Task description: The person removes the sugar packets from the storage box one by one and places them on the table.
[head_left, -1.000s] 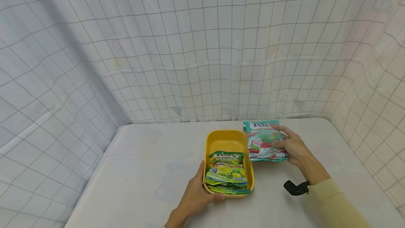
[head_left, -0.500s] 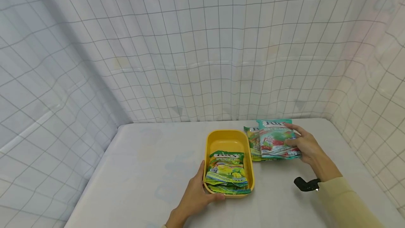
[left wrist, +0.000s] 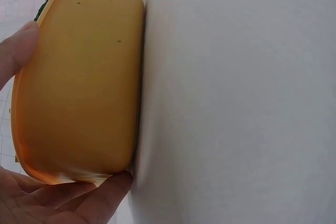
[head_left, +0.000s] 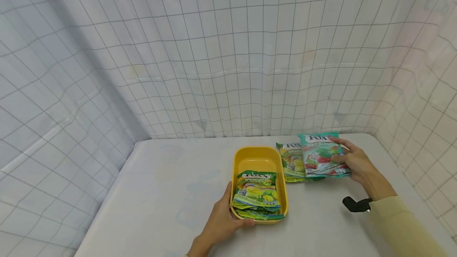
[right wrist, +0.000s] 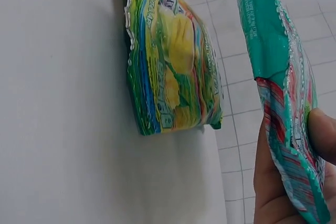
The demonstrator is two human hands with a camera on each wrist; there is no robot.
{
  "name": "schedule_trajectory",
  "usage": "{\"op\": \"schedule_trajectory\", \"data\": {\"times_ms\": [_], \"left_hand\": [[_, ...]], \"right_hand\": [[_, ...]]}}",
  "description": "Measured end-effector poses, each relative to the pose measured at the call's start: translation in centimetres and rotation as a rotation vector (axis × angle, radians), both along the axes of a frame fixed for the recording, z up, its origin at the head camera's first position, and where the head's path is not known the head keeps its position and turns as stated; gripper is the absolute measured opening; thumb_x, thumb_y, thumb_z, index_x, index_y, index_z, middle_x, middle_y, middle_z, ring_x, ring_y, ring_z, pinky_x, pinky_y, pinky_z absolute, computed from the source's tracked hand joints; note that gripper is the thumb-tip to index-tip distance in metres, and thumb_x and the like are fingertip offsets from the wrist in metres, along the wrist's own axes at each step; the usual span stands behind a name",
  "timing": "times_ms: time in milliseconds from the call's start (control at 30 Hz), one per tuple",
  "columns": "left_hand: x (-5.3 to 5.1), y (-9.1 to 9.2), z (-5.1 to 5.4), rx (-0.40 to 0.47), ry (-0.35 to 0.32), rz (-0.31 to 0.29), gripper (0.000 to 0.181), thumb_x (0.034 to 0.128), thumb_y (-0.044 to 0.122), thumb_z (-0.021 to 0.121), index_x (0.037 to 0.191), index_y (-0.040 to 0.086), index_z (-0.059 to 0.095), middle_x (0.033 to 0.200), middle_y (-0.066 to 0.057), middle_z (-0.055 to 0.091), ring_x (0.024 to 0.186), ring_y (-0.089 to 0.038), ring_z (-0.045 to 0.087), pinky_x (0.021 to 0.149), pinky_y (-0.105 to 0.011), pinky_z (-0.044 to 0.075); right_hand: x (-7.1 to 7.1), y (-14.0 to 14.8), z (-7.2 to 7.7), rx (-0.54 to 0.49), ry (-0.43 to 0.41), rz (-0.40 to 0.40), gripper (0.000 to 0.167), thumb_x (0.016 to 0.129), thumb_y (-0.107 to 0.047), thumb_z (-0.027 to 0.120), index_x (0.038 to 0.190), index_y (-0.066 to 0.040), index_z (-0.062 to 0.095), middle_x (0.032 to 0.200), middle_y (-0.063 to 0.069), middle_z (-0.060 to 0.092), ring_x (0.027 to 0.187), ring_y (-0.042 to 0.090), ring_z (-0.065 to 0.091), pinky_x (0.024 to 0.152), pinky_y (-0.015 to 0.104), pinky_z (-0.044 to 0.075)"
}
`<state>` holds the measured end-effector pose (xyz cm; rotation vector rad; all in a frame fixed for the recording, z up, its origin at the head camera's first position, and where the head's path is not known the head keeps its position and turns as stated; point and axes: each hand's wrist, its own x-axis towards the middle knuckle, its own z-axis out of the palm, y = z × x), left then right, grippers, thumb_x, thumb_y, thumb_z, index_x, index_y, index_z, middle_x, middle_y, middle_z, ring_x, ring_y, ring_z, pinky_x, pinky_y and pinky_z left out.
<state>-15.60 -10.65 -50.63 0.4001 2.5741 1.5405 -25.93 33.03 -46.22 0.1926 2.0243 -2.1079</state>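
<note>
A yellow tray (head_left: 260, 163) stands on the table with green Spring Tea bags (head_left: 256, 190) in its near part. The left hand (head_left: 222, 219) grips the tray's near left corner, thumb on the near rim; the left wrist view shows its fingers (left wrist: 100, 200) against the tray wall (left wrist: 84, 82). The right hand (head_left: 358, 165) pinches a teal Mint Blossom bag (head_left: 323, 156) by its right side. In the right wrist view that teal bag (right wrist: 286, 98) is held apart from and above another green bag (right wrist: 176, 56), which lies right of the tray (head_left: 293, 161).
A white table (head_left: 168, 185) carries everything. Behind it and at both sides hang white sheets with a grid pattern (head_left: 228, 58). A black strap piece (head_left: 356, 204) sticks out at the right wrist.
The right hand has moved right with the teal bag, uncovering the green bag that lies beside the tray. The left hand and the tray have stayed in place.
</note>
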Motion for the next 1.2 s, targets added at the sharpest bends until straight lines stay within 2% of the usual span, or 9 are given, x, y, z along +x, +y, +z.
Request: {"op": "schedule_trajectory", "data": {"times_ms": [233,433,533,700,833,967,1067,1200], "left_hand": [[0.1,0.1,0.1,0.002,-0.016,0.006,0.133,0.0686,0.052,0.093,0.164,0.008,0.012,0.157,-0.007,0.043,0.142,-0.023,0.042,0.115,-0.051,0.034],[0.2,0.1,0.1,0.004,-0.009,-0.003,0.131,0.0703,0.052,0.092,0.164,0.008,0.011,0.156,-0.005,0.044,0.141,-0.022,0.043,0.114,-0.051,0.035],[0.2,0.1,0.1,0.004,-0.010,-0.003,0.131,0.0703,0.052,0.091,0.164,0.009,0.011,0.156,-0.004,0.044,0.141,-0.022,0.043,0.114,-0.051,0.034],[0.2,0.1,0.2,0.011,-0.009,-0.006,0.131,0.0705,0.052,0.092,0.164,0.009,0.011,0.156,-0.003,0.045,0.141,-0.021,0.043,0.115,-0.051,0.033],[0.2,0.1,0.2,0.013,-0.002,-0.009,0.130,0.0714,0.051,0.091,0.164,0.009,0.011,0.155,-0.003,0.046,0.140,-0.020,0.044,0.114,-0.051,0.034],[0.2,0.1,0.1,0.016,-0.007,-0.009,0.130,0.0713,0.051,0.091,0.164,0.009,0.011,0.155,-0.003,0.046,0.140,-0.020,0.043,0.114,-0.050,0.034],[0.3,0.1,0.1,0.016,-0.010,-0.009,0.130,0.0715,0.050,0.092,0.164,0.009,0.011,0.155,-0.003,0.046,0.140,-0.020,0.043,0.114,-0.051,0.034],[0.2,0.1,0.1,0.016,-0.011,-0.007,0.129,0.0717,0.050,0.091,0.165,0.010,0.011,0.154,-0.002,0.047,0.140,-0.019,0.044,0.114,-0.050,0.035]], "right_hand": [[-0.5,1.3,-0.4,0.051,-0.027,-0.008,0.077,0.098,-0.004,0.068,0.160,-0.036,0.033,0.158,0.022,0.027,0.092,0.016,0.067,0.077,0.038,0.060],[-0.7,2.5,-1.0,0.077,-0.049,-0.001,0.080,0.099,-0.005,0.065,0.162,-0.037,0.028,0.163,0.025,0.016,0.094,0.015,0.067,0.080,0.037,0.059],[-0.8,3.0,-1.3,0.081,-0.054,-0.016,0.079,0.099,-0.006,0.066,0.161,-0.038,0.030,0.161,0.026,0.019,0.093,0.015,0.066,0.079,0.037,0.059],[-0.9,3.6,-1.7,0.081,-0.069,-0.052,0.077,0.098,-0.007,0.069,0.159,-0.040,0.034,0.147,0.023,0.034,0.090,0.017,0.067,0.077,0.038,0.060],[-1.1,4.2,-2.0,0.082,-0.077,-0.056,0.077,0.099,-0.008,0.068,0.160,-0.039,0.032,0.145,0.021,0.036,0.089,0.016,0.067,0.077,0.038,0.060],[-1.2,5.0,-2.4,0.058,-0.085,-0.051,0.078,0.098,-0.008,0.069,0.159,-0.040,0.034,0.129,0.009,0.050,0.089,0.016,0.068,0.076,0.038,0.060],[-1.3,5.6,-2.6,0.046,-0.089,-0.057,0.078,0.097,-0.008,0.071,0.158,-0.041,0.036,0.115,-0.005,0.053,0.088,0.016,0.069,0.076,0.038,0.060],[-1.6,6.1,-2.8,0.092,-0.084,-0.071,0.078,0.097,-0.009,0.071,0.158,-0.042,0.035,0.123,0.004,0.050,0.088,0.014,0.067,0.076,0.037,0.059]]}}
